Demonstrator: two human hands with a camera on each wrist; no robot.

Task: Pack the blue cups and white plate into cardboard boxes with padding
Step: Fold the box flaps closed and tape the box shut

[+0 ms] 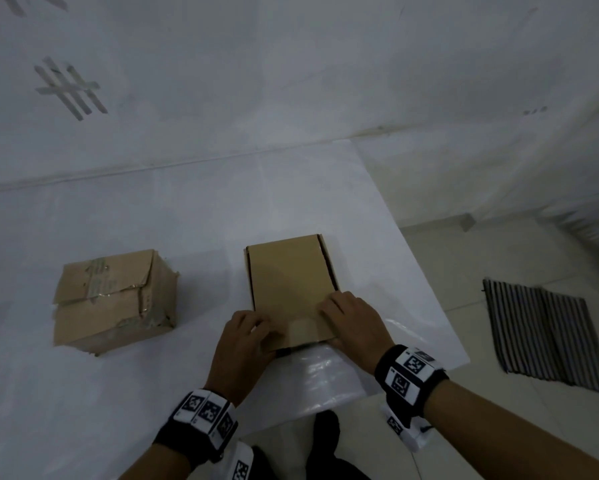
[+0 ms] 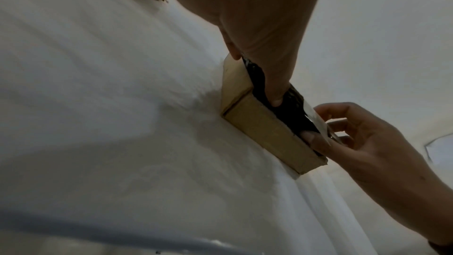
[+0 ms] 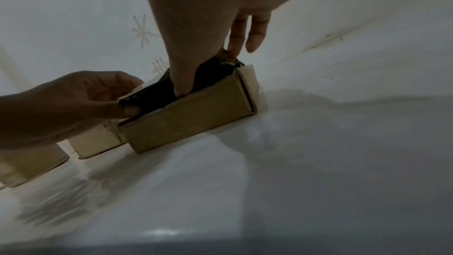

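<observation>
1. Near the front edge of the white table: flat cardboard box sits with its lid lowered almost shut. Both hands work its near end.
2. Left hand: thumb and fingers are curled round the lid's front tuck flap at the near-left corner of the flat box, pinching it. The left wrist view shows the thumb reaching into the dark gap under the lid. Judged purpose: steer the flap into the slot.
3. Right hand: at the near-right corner of the flat box, clamped on the lid edge. The right wrist view shows its thumb dipped into the gap and its fingers over the top. Judged purpose: hold the lid level while the flap seats.
4. Task items: no blue cups and no white plate are visible. The flat box interior reads only as dark; contents cannot be told.
5. Left of the flat box, well apart: taped cardboard box, closed, dented, flaps held by clear tape. Untouched.
6. Clear plastic sheet lies just in front of the flat box, running to the table edge. Possibly padding; cannot confirm.
7. Count: cardboard boxes, two. Hands, two. Cups, zero seen. Plates, zero seen.
8. Judgement: closing step of the flat box, late in the task.
</observation>
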